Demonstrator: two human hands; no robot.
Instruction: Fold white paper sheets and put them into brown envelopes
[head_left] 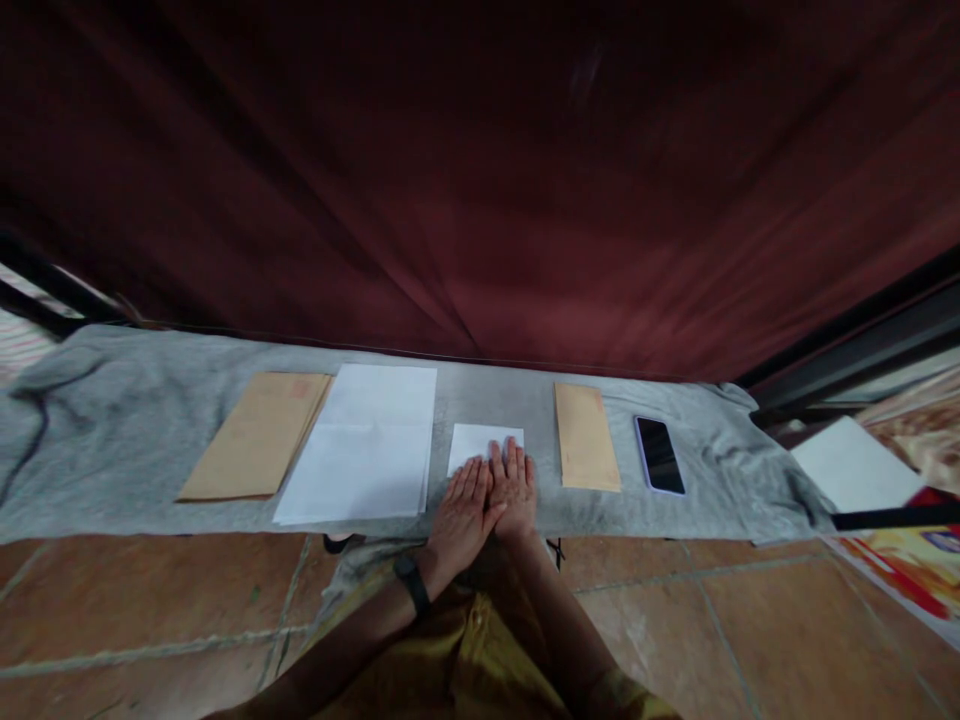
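Note:
A small white folded sheet of paper (471, 442) lies on the grey cloth directly in front of me. My left hand (463, 508) rests flat over its lower edge, fingers stretched forward. Beside it, my right hand (514, 490) lies flat on the paper's right part, its thumb crossing toward the left hand. The hands touch each other and hide the lower part of the paper. To the left is a stack of larger white sheets (367, 440), with a crease across the top one. Right of my hands lies a brown envelope (585, 437).
A stack of larger brown envelopes (255, 435) sits at the left. On the right is a phone (660, 455) with a dark screen. The grey cloth (135, 430) covers a narrow surface, with a dark red curtain (480, 200) hanging behind it.

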